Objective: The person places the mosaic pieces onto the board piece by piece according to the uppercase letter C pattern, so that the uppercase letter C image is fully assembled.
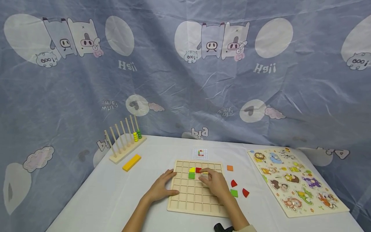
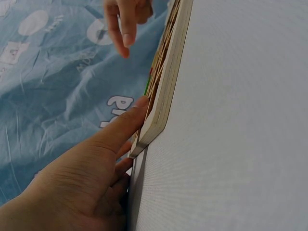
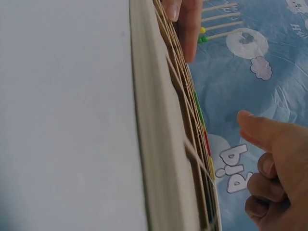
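A wooden grid board [image 1: 185, 203] lies on the white table. In its upper middle sit a yellow piece [image 1: 192, 169], a red piece [image 1: 198, 170] and a green square [image 1: 191, 175]; another yellow piece [image 1: 205, 173] shows partly under the right hand's fingers. My left hand [image 1: 161, 188] rests against the board's left edge, thumb and fingers spread; in the left wrist view its thumb [image 2: 127, 122] touches the rim. Over the board's right side hovers my right hand [image 1: 215, 183], thumb and index finger apart, with nothing visible between them in the right wrist view.
Right of the board lie an orange square [image 1: 230, 168], two red quarter pieces [image 1: 233, 183] and a green square [image 1: 234, 193]. A pattern card [image 1: 200, 154] is behind it. An animal puzzle [image 1: 298, 183] stands far right; a bead-peg stand [image 1: 127, 149] and yellow block [image 1: 131, 162] are left.
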Available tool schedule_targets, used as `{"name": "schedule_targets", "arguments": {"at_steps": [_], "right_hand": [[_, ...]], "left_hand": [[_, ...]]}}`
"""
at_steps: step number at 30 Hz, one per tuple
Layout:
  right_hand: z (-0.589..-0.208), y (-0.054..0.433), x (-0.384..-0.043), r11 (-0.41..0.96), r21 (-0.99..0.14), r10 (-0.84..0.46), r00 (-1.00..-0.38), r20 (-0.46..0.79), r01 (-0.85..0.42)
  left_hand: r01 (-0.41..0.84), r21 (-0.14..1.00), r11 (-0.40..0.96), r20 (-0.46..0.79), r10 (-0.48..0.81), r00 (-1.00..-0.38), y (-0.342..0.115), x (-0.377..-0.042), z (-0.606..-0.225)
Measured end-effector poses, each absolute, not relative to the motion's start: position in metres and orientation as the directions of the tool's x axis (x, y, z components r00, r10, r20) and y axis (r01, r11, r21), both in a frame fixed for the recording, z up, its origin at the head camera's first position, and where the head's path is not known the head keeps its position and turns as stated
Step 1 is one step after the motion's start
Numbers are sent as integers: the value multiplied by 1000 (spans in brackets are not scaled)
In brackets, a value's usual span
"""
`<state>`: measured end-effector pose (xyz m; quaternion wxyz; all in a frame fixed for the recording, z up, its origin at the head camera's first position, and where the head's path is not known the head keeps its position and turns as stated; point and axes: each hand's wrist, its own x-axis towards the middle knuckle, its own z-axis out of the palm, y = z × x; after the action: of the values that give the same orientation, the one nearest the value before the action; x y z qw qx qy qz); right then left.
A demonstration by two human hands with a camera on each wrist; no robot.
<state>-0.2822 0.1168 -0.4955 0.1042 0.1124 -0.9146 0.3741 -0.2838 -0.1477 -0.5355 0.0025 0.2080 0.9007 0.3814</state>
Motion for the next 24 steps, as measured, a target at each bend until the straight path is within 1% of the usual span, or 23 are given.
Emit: {"name": "schedule_targets", "arguments": {"at_steps": [6, 12, 16, 19, 24], "right_hand": [[-488, 148, -270, 719, -645, -107, -959, 264, -258], [-483, 191, -258, 759, -584, -108, -939, 326, -290], [-485, 216, -248, 785, -552, -85, -932, 352, -280], [-490, 230, -242, 795, -550, -67, -939, 336, -254], [-502, 242, -236, 790, -575, -64, -961, 270, -214]], "left_hand": [[377, 692, 615, 155, 384, -910, -145, -284, -536], [374, 682, 628, 152, 379, -913, -146, -284, -538], [364, 683, 633, 148, 369, -918, -147, -283, -538], [361, 690, 627, 148, 366, -919, -148, -283, -536], [363, 700, 615, 148, 371, -917, -147, -283, -535]]}}
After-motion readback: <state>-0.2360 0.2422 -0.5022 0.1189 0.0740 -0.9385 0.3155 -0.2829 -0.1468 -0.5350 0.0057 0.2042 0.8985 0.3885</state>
